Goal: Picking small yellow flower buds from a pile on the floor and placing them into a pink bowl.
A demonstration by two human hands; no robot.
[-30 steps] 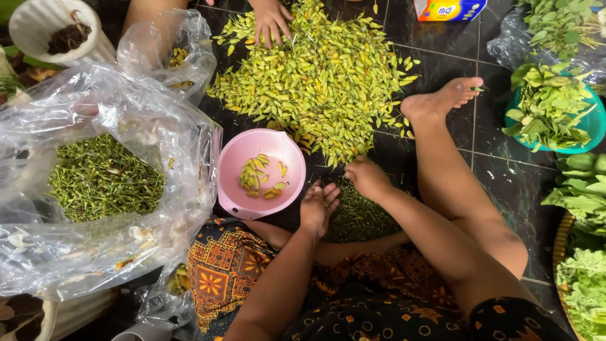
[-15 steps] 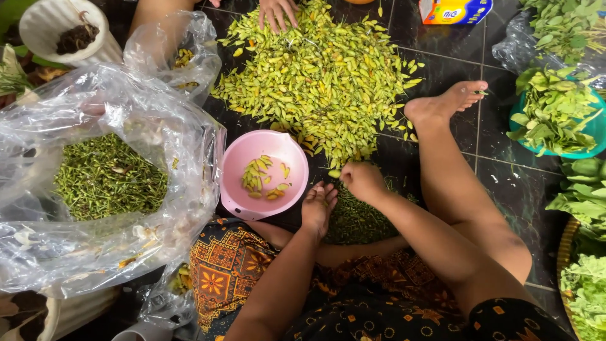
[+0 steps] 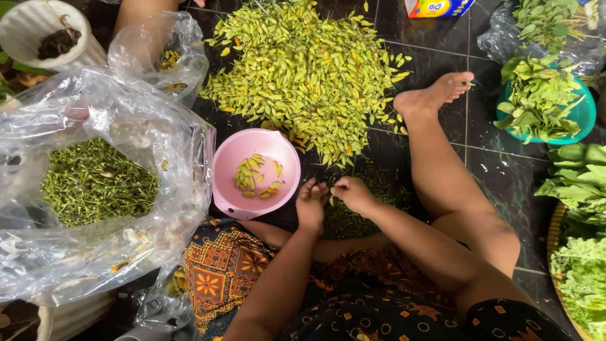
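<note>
Dark glossy floor tiles [image 3: 416, 25] fill the view, seen from above, where a person sits cross-legged with produce spread all around.

At the centre, the left hand [image 3: 311, 203] and right hand [image 3: 353, 192] meet, fingertips pinched together on one small green chili [image 3: 330, 199]. Both hands are closed narrowly on it, and the pod is mostly hidden between the fingers. Beneath the hands lies a low heap of green stems [image 3: 353, 221].

At about 9 o'clock from the hands, just beside them, sits a pink bowl [image 3: 235, 151] holding a few yellow-green pods. At 12 o'clock a large pile of chilies [image 3: 303, 69] spreads across the floor. Farther out at 9 o'clock, an open clear plastic bag [image 3: 107, 107] holds a mass of dark green stems. At 2 o'clock the person's bare foot [image 3: 429, 98] rests at the pile's edge. At 3 o'clock, well apart, a teal bowl [image 3: 584, 113] holds leafy greens.

Risks, as a judgement: the pod is small and may slip from the pinch into the stem heap; a tossed pod may miss the bowl; the foot may scatter or crush chilies; chili juice may sting bare skin.
</note>
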